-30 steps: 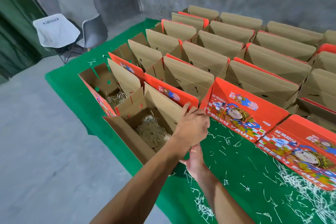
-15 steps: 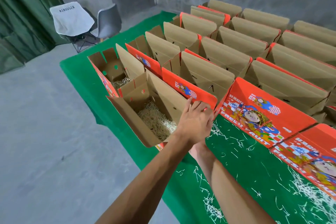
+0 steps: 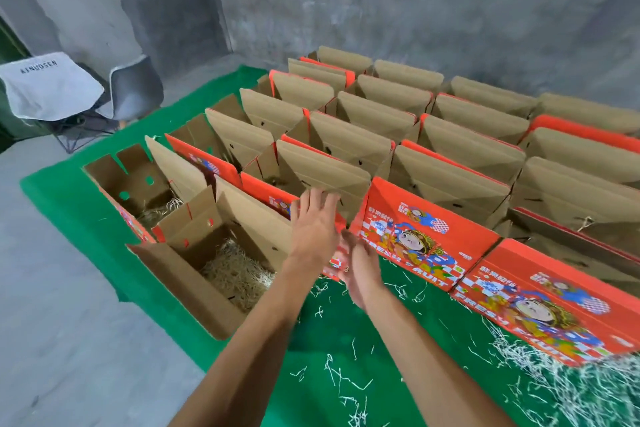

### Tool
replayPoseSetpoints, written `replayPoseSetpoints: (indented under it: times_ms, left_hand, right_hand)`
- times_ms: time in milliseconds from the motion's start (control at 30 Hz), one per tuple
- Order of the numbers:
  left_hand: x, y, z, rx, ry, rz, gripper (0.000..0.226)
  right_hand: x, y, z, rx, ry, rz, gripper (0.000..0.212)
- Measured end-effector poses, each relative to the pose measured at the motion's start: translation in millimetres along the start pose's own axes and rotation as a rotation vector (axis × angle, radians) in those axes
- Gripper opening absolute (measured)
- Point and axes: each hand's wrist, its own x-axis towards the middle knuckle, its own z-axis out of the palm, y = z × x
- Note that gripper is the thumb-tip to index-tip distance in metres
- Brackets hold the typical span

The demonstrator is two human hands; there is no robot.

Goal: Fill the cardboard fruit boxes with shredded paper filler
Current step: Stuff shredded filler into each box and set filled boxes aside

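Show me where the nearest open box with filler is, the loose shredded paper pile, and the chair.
nearest open box [image 3: 194, 291], head view, near cardboard wall.
loose shredded paper pile [image 3: 588, 388], head view, middle of the heap.
chair [image 3: 136, 87], head view, grey seat shell.

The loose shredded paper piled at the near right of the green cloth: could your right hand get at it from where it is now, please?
Probably yes. The right hand is open and empty, and between it and the shredded paper lies only green cloth with stray strands; the printed box stands behind the pile, not across the way.
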Motion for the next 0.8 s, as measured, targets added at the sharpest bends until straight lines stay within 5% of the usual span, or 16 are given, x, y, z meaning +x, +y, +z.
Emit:
replayPoseSetpoints:
  times_ms: [100,233,400,667,800]
  left_hand:
    - [8,3,4,0.092,-0.101,0.033,0.034]
    - [1,15,2,0.100,-0.163,0.076,0.030]
    - [-29,34,-4,0.059,-0.203,0.149,0.034]
    - [-51,30,-16,-0.018,-0.194,0.170,0.024]
    - [-45,24,-18,-0.024,-0.187,0.142,0.023]
  right_hand:
    - [4,-20,-12,-0.002,0.023,-0.050,0.048]
    - [5,-35,-24,-0.025,0.116,-0.169,0.023]
    - [1,-42,-54,-0.145,0.183,-0.203,0.041]
    - [-26,-40,-64,-0.250,-0.022,-0.089,0.058]
    - [-29,-32,-55,-0.267,-0.050,-0.067,0.022]
